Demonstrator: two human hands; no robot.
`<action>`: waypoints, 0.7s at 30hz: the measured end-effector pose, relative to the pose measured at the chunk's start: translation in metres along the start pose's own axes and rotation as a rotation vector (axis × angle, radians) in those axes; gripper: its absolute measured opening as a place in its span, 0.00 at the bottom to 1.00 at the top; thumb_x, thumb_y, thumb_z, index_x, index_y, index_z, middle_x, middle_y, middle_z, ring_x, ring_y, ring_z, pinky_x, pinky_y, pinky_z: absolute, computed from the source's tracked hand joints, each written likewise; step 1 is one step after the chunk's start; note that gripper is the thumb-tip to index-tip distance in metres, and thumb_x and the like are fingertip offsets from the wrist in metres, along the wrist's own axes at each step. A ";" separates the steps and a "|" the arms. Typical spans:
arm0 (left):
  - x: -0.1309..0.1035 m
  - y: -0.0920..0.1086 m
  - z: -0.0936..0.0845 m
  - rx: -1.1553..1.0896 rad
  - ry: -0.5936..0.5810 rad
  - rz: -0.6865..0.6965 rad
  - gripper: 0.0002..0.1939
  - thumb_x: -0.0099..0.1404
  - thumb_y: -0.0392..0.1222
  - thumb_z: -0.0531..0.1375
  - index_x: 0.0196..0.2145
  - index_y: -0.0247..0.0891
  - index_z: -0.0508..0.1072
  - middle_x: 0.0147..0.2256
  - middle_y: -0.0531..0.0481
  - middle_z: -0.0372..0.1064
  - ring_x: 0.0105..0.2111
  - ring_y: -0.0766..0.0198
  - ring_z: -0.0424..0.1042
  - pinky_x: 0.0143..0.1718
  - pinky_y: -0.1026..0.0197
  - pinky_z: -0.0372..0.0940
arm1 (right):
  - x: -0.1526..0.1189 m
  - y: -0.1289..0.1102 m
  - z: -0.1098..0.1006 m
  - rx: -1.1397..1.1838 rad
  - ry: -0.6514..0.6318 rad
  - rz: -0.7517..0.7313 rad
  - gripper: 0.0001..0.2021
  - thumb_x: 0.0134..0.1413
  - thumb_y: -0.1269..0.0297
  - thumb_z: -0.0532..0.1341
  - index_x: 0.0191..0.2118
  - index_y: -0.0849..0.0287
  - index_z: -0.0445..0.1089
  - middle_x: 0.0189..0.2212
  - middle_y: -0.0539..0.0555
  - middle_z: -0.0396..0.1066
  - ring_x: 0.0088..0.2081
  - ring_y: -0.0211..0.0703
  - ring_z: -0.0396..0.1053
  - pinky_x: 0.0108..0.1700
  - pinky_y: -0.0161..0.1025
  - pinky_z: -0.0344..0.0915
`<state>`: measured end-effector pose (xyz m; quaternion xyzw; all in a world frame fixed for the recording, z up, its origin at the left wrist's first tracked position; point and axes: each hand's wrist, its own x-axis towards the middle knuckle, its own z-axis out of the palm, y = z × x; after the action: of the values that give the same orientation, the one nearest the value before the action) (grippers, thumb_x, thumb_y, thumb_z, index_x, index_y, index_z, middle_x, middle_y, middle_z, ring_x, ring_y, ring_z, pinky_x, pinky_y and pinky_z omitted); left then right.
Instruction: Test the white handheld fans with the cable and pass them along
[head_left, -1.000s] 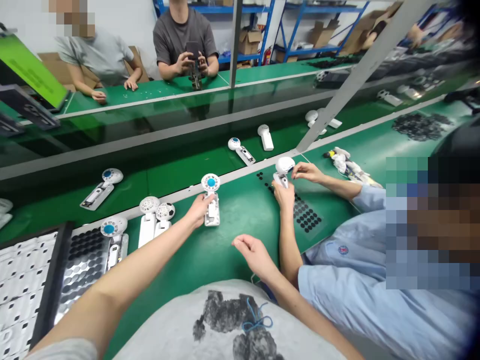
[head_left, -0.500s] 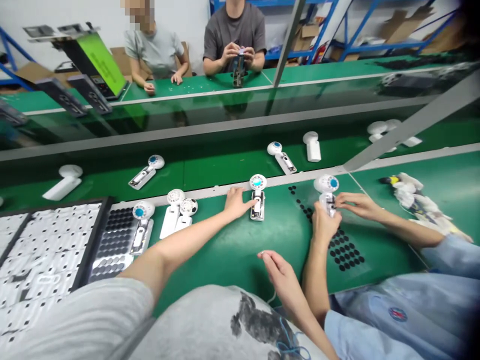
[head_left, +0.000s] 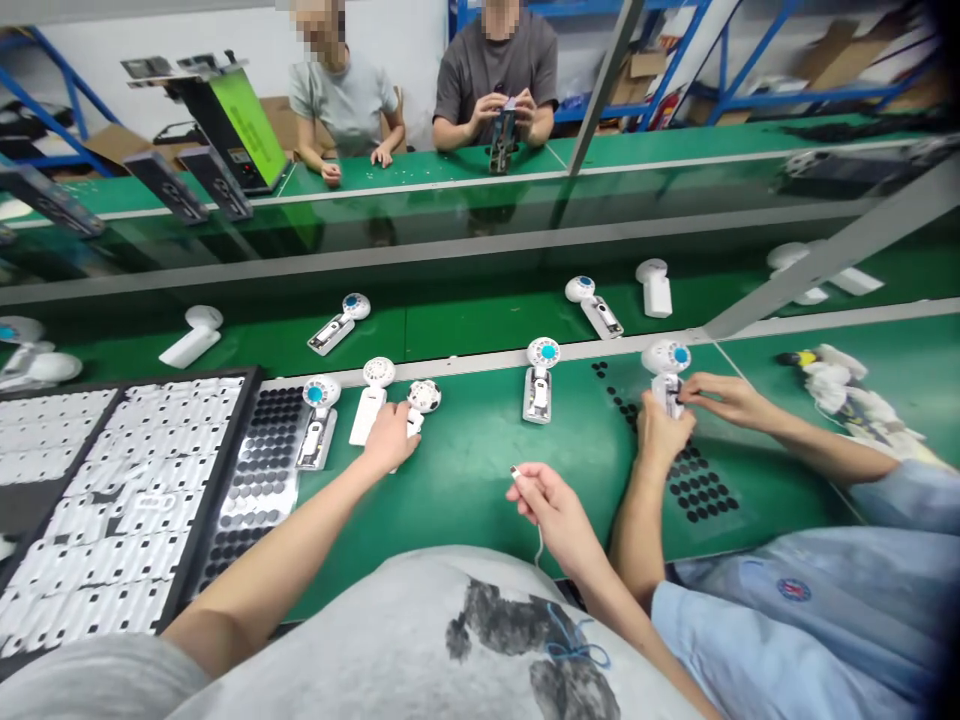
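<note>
My left hand (head_left: 391, 438) is closed round the handle of a white handheld fan (head_left: 424, 396) on the green table. Beside it lies another white fan (head_left: 370, 412), and further left an open-backed fan (head_left: 316, 440) with a blue centre. My right hand (head_left: 551, 500) pinches the small plug (head_left: 514, 471) of a white cable that hangs down below the fingers. Ahead of it, an open-handled fan (head_left: 538, 393) with a lit blue centre lies near the table's back edge, touched by neither hand.
At right a co-worker's hands (head_left: 664, 430) hold a fan above a sheet of black dots (head_left: 701, 490). A black-framed tray (head_left: 251, 385) of white parts stands left. Several fans lie on the green belt (head_left: 450, 322) behind a metal rail. Two people sit across.
My left hand has left the blue-lit fan and moved left onto one of the paired white fans. My right hand has turned a little, showing the plug. The view has shifted left.
</note>
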<state>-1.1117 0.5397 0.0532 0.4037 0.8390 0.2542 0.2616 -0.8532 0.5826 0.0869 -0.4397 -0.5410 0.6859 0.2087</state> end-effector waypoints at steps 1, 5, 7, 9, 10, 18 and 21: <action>0.002 0.001 0.003 -0.085 -0.023 -0.002 0.25 0.43 0.34 0.62 0.42 0.35 0.64 0.43 0.39 0.59 0.49 0.45 0.54 0.49 0.51 0.48 | -0.002 0.000 0.000 0.002 0.006 -0.006 0.19 0.48 0.48 0.57 0.37 0.60 0.61 0.25 0.52 0.65 0.23 0.36 0.58 0.24 0.32 0.53; 0.004 0.009 0.008 -0.338 -0.163 -0.055 0.24 0.43 0.38 0.63 0.39 0.33 0.63 0.36 0.43 0.62 0.39 0.53 0.63 0.39 0.55 0.57 | -0.010 -0.001 -0.001 -0.007 0.019 -0.049 0.18 0.48 0.50 0.57 0.37 0.60 0.62 0.25 0.51 0.65 0.24 0.35 0.59 0.25 0.33 0.54; -0.001 0.019 0.008 -0.503 -0.281 -0.082 0.21 0.47 0.44 0.62 0.37 0.32 0.64 0.32 0.46 0.63 0.31 0.59 0.65 0.33 0.59 0.60 | -0.013 -0.003 -0.001 -0.009 0.021 -0.056 0.17 0.49 0.50 0.56 0.36 0.61 0.62 0.25 0.51 0.65 0.24 0.35 0.59 0.24 0.33 0.55; -0.011 0.033 0.005 -0.651 -0.381 -0.090 0.21 0.50 0.47 0.60 0.38 0.32 0.65 0.29 0.47 0.63 0.28 0.64 0.65 0.30 0.62 0.61 | -0.016 -0.005 0.000 -0.016 0.017 -0.064 0.17 0.49 0.50 0.56 0.36 0.61 0.63 0.25 0.51 0.65 0.23 0.35 0.59 0.24 0.33 0.55; -0.017 0.041 0.003 -0.744 -0.430 -0.107 0.21 0.50 0.48 0.61 0.39 0.33 0.66 0.29 0.48 0.63 0.27 0.66 0.65 0.29 0.63 0.61 | -0.017 -0.007 0.002 -0.023 0.013 -0.071 0.16 0.49 0.51 0.56 0.36 0.60 0.63 0.25 0.51 0.65 0.23 0.35 0.59 0.24 0.33 0.55; -0.054 0.073 -0.001 -1.382 -0.748 -0.255 0.11 0.55 0.36 0.59 0.38 0.31 0.69 0.38 0.42 0.67 0.40 0.60 0.67 0.42 0.59 0.63 | -0.019 -0.013 0.013 -0.065 -0.032 -0.169 0.10 0.52 0.58 0.55 0.35 0.60 0.64 0.25 0.49 0.67 0.25 0.34 0.60 0.29 0.33 0.58; -0.057 0.077 0.002 -1.439 -0.788 -0.358 0.12 0.59 0.42 0.56 0.39 0.33 0.69 0.34 0.44 0.68 0.36 0.61 0.68 0.39 0.57 0.65 | -0.020 -0.016 0.016 -0.076 -0.061 -0.196 0.09 0.52 0.60 0.55 0.35 0.59 0.65 0.25 0.49 0.66 0.25 0.34 0.60 0.29 0.33 0.58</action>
<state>-1.0376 0.5361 0.1139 0.0582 0.3711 0.5224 0.7656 -0.8585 0.5635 0.1099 -0.3712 -0.6130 0.6543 0.2416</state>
